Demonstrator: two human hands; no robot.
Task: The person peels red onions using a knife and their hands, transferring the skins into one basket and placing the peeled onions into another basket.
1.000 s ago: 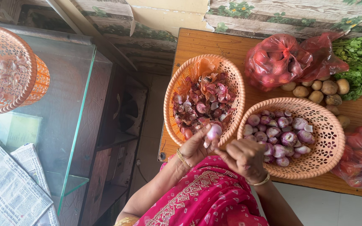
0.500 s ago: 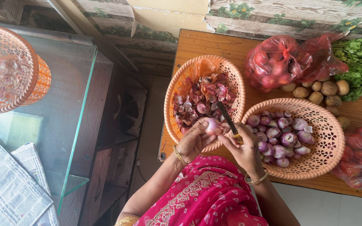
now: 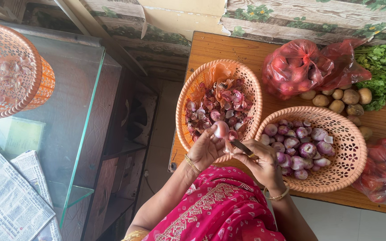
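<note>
Knife (image 3: 243, 147) dropped lower since before; right hand (image 3: 262, 163) grips it, left hand (image 3: 206, 149) holds pale pink onion (image 3: 221, 129).

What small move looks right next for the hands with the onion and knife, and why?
Probably draw the knife in the right hand under the loose skin and strip it into the basket of peels. The left hand holds a small onion over that basket, its skin seemingly only partly off; the basket of peeled onions sits beside it.
</note>
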